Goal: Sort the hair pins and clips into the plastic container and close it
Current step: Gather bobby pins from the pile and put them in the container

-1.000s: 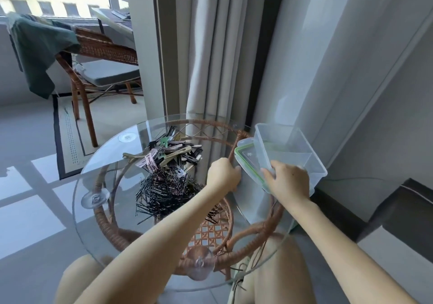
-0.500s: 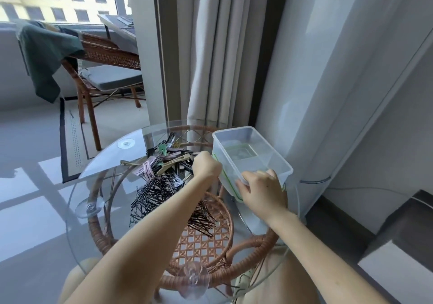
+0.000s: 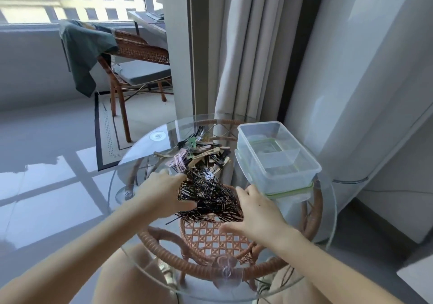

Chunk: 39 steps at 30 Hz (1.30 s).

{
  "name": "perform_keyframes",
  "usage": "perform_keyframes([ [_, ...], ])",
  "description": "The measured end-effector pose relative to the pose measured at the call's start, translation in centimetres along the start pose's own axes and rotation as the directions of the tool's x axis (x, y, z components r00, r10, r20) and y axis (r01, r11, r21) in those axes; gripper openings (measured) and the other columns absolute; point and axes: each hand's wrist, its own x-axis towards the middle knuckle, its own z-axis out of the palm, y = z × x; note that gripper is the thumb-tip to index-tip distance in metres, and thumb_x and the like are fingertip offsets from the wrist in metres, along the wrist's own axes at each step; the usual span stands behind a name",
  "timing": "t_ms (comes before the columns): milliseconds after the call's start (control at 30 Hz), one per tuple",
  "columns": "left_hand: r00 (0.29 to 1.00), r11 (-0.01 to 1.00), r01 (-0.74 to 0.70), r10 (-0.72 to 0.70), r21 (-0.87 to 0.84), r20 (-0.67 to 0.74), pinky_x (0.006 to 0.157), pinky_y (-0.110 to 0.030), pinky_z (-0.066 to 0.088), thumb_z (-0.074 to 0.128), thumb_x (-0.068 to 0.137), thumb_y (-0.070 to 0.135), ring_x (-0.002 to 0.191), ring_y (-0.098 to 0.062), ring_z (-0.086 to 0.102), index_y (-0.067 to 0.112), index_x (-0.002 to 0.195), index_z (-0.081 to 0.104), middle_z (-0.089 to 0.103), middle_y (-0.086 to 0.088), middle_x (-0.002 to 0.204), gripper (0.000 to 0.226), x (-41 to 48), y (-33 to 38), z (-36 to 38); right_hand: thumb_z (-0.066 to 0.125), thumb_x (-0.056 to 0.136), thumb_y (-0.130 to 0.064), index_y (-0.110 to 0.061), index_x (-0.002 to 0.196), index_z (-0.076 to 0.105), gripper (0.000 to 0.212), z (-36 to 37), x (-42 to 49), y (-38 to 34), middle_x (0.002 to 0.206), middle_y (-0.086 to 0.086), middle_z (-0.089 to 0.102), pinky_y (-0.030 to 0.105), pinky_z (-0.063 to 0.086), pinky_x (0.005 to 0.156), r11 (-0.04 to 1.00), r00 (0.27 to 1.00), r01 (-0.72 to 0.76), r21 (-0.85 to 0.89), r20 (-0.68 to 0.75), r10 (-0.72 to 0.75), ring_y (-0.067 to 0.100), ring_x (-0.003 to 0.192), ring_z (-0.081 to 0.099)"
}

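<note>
A clear plastic container (image 3: 278,156) stands open on its green-rimmed lid (image 3: 290,192) at the right side of the round glass table (image 3: 131,163). A heap of thin black hair pins (image 3: 208,198) lies in the table's middle. Behind it lie several larger clips (image 3: 201,156) in pink, green, beige and black. My left hand (image 3: 161,191) lies against the left side of the pin heap with fingers spread. My right hand (image 3: 255,210) lies against the heap's right side, fingers straight. Neither hand grips anything.
The glass top rests on a rattan frame (image 3: 210,264) with suction cups. A curtain (image 3: 246,53) and a pale wall stand close behind and right of the table. A rattan chair (image 3: 138,69) with a green cloth stands far left on the tiled floor.
My right hand has let go of the container, which now stands on its lid on the table. Both hands have moved to the two sides of the black pin heap.
</note>
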Motion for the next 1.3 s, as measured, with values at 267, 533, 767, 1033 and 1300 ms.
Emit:
perform_keyframes([
  [267, 0.978, 0.98, 0.021, -0.061, -0.198, -0.198, 0.091, -0.028, 0.041, 0.062, 0.077, 0.049, 0.108, -0.02, 0.046, 0.025, 0.142, 0.025, 0.051, -0.007, 0.116, 0.078, -2.0, 0.4, 5.2, 0.06, 0.087, -0.033, -0.009, 0.121, 0.051, 0.042, 0.5, 1.0, -1.1, 0.112, 0.011, 0.058, 0.04, 0.046, 0.092, 0.986, 0.995, 0.082, 0.147, -0.076, -0.071, 0.029, 0.105, 0.056],
  [533, 0.946, 0.95, -0.17, 0.084, -0.26, -0.312, 0.089, -0.028, 0.047, 0.06, 0.085, 0.029, 0.097, -0.017, 0.057, 0.02, 0.109, 0.067, 0.063, 0.001, 0.102, 0.026, -1.6, 0.2, 5.2, 0.06, 0.087, -0.018, -0.009, 0.111, 0.066, 0.026, -1.3, 0.6, -0.2, 0.11, 0.008, 0.067, 0.028, 0.044, 0.094, 0.953, 0.972, 0.185, 0.242, -0.19, -0.14, 0.022, 0.103, 0.059],
  [767, 0.923, 0.937, -0.264, 0.176, -0.227, -0.343, 0.088, -0.021, 0.048, 0.057, 0.088, 0.027, 0.088, -0.014, 0.063, 0.014, 0.1, 0.072, 0.069, 0.001, 0.095, 0.023, -1.7, -0.4, 3.5, 0.067, 0.081, -0.011, -0.008, 0.089, 0.074, 0.012, -4.8, 0.5, 0.5, 0.087, 0.006, 0.074, 0.018, 0.045, 0.075, 0.936, 0.966, 0.151, 0.318, -0.247, -0.072, 0.014, 0.079, 0.064],
  [1033, 0.913, 0.918, -0.257, 0.129, -0.302, -0.386, 0.065, -0.01, 0.045, 0.063, 0.084, 0.023, 0.067, -0.008, 0.063, 0.015, 0.092, 0.075, 0.074, 0.001, 0.085, 0.016, -1.9, -1.0, -0.1, 0.073, 0.075, -0.007, -0.012, 0.075, 0.073, 0.006, -7.7, 1.0, 1.9, 0.06, -0.002, 0.066, 0.007, 0.042, 0.049, 0.856, 0.976, 0.106, 0.506, -0.219, 0.009, -0.001, 0.045, 0.055],
  [1300, 0.893, 0.901, -0.233, 0.049, -0.366, -0.447, 0.05, -0.017, 0.044, 0.069, 0.079, 0.022, 0.053, -0.013, 0.059, 0.014, 0.086, 0.076, 0.07, 0.001, 0.069, 0.013, -1.5, -0.9, -3.0, 0.073, 0.073, 0.002, -0.002, 0.077, 0.071, 0.006, -12.5, 1.7, 5.6, 0.062, 0.01, 0.067, 0.015, 0.047, 0.047, 0.731, 0.961, 0.137, 0.669, -0.269, 0.066, 0.007, 0.047, 0.055],
])
